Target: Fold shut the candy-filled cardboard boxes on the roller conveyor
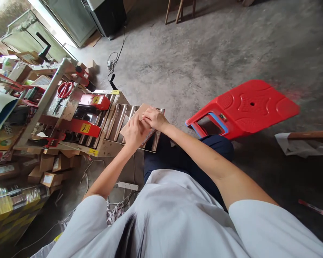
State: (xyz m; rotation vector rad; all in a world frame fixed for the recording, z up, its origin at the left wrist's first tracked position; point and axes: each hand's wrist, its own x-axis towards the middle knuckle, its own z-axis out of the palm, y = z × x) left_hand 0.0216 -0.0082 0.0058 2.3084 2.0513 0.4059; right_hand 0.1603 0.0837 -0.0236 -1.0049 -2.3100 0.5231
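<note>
Over the end of the roller conveyor (111,146) nearest the body, the cardboard box (142,108) is touched from above by the left hand (134,132) and right hand (156,119), fingers bent; whether it is gripped cannot be told.

One view only: head camera, worn on you, looking forward and steeply down past your white shirt (174,215). Your forearms close in; roller conveyor (123,122) mid-distance, left of centre; concrete floor (204,53) farther off.

1 red stool (254,104) on grey floor (177,64); 1 white power strip (127,186); black cabinet (110,18); wooden legs (179,13) beyond.
</note>
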